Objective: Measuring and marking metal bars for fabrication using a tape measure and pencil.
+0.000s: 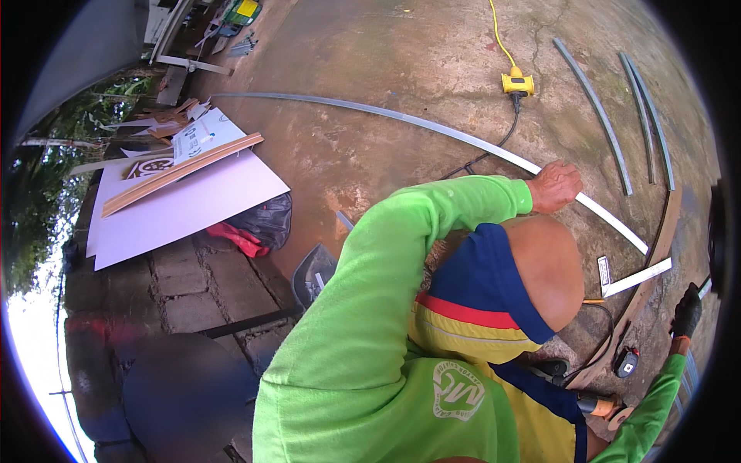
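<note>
My bare left hand (555, 186) is closed around a long, thin metal channel (370, 110) that runs from the far left across the concrete to the right. Past the hand, its near end (617, 223) comes close to a wooden plank (667, 228). My right hand (685, 311), in a dark glove, reaches out at the far right and appears closed on another light metal channel (704, 288). A white L-shaped square (639, 278) lies between the two hands, partly over the plank. Beside my bent knee (549, 266) is a pencil (593, 301). A tape measure (627, 361) lies below the right hand.
More metal channels (598, 116) lie at the upper right. A yellow outlet box (517, 82) joins a yellow cord to a black one. White panels (193, 201) and a brown strip rest at left, near a dark bag (266, 221). An orange-black tool (598, 405) sits by my leg.
</note>
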